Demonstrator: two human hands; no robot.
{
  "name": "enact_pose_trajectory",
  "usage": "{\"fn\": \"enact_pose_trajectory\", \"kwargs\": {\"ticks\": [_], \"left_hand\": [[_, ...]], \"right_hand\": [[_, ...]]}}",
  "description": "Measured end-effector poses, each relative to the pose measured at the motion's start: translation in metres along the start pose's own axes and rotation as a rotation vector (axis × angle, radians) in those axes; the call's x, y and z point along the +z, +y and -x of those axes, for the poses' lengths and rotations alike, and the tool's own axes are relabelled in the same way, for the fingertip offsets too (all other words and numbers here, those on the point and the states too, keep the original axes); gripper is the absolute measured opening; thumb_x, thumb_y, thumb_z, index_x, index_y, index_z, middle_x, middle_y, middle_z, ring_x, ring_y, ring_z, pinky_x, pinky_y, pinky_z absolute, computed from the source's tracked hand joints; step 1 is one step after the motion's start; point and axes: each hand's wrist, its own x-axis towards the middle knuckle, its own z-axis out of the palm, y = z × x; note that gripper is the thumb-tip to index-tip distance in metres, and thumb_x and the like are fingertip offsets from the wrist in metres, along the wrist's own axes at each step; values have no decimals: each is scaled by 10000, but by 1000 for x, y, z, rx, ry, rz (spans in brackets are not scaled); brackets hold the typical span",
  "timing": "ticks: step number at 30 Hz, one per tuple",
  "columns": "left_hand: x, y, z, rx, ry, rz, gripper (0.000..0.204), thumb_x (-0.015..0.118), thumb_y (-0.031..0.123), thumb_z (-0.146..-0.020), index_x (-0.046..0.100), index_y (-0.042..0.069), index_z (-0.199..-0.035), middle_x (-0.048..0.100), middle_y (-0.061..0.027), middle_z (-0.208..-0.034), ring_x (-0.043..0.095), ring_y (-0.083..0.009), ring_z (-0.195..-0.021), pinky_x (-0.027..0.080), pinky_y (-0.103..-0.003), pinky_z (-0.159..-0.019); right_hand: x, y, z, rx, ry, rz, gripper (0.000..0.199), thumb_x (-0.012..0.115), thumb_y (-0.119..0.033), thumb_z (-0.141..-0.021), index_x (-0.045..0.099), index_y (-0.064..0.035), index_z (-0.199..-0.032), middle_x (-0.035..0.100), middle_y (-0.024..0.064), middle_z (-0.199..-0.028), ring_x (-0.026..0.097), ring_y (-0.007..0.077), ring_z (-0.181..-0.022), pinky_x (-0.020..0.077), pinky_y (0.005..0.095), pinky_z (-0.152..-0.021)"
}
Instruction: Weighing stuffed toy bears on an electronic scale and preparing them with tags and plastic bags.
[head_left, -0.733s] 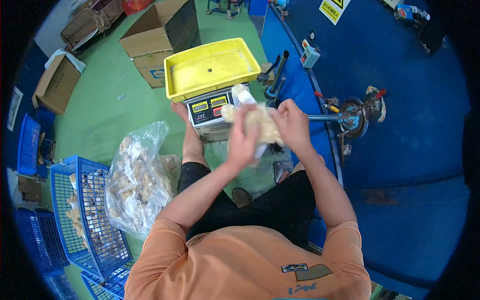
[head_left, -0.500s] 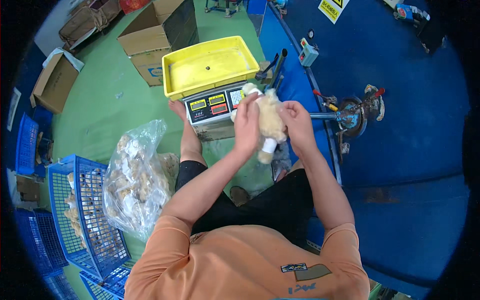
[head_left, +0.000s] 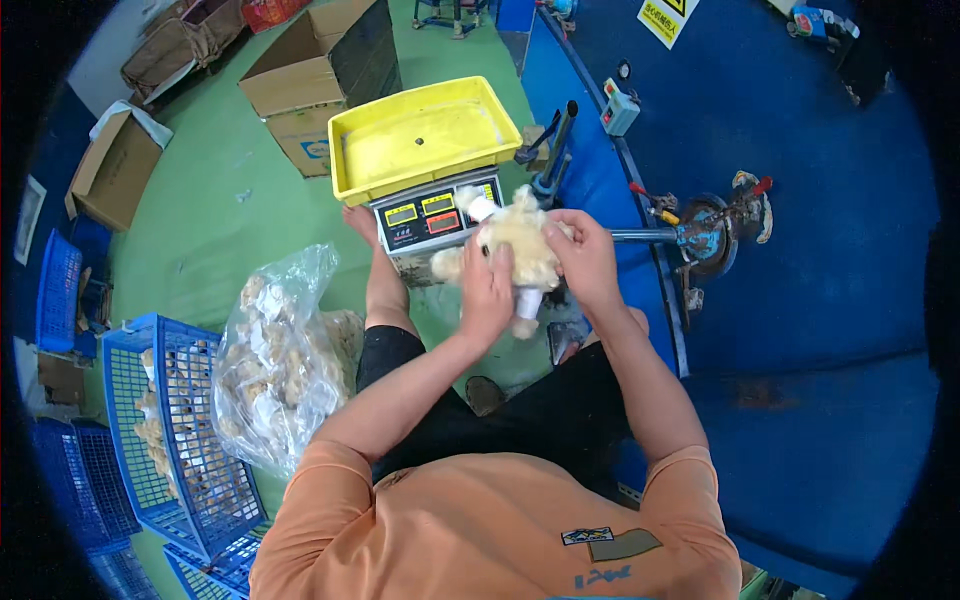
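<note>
Blue crate [head_left: 181, 430]: near left, beside the filled clear bag [head_left: 280, 370].
Left hand [head_left: 486, 295]: your fingers hold the plush toy [head_left: 528, 250] on the left.
Right hand [head_left: 588, 258]: your fingers pinch its right side.
Plush toy: between your hands, just before the scale [head_left: 425, 222].
Yellow tray [head_left: 445, 125]: beyond, atop the scale.

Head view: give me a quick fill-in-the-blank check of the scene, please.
1. The left hand and right hand hold a plush toy with bands coloured ____.
2. The tray on the scale is coloured ____.
3. In the picture, the clear bag sits to the ____ of the blue basket beside it.

Missing words: white; yellow; right.
</note>
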Motion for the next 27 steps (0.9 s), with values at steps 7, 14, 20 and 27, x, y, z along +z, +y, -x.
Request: {"fn": "enact_pose_trajectory", "kwargs": {"ticks": [7, 14, 20, 27], "left_hand": [[-11, 11, -17, -455, -226, 480, 420, 333, 339, -1084, 469, -2, -1289, 581, -151, -1157, 619, -237, -868, 523, -317, -732], [-11, 3, -44, -970, -303, 921, 459, 319, 385, -1082, 452, 13, -1316, 595, -160, -1155, 662, -206, -855, 571, -306, -634], [-9, 50, -18, -761, -227, 810, 475, 361, 368, -1075, 365, 5, -1382, 630, -164, -1089, 681, -251, -941, 611, -340, -730], [14, 33, -24, -752, -252, 926, 419, 389, 320, -1068, 391, 6, -1346, 601, -187, -1151, 676, -257, -977, 608, -358, -806]], "right_hand": [[5, -8, -3, -48, -26, -58, 288, 662, -101, -919, 612, 24, -1174, 672, 106, -926, 592, 110, -696, 470, 207, -525], [22, -12, -6, -1, 36, -17, 267, 624, -68, -937, 606, 26, -1186, 672, 120, -986, 618, 115, -782, 516, 221, -615], [-19, 15, 0, -201, 23, 126, 375, 666, -58, -882, 566, 15, -1235, 653, 165, -1122, 640, 205, -907, 546, 319, -800], [-18, 0, 7, -95, 133, 64, 339, 635, -55, -896, 568, 6, -1222, 665, 146, -1078, 636, 199, -890, 547, 321, -794]]}}
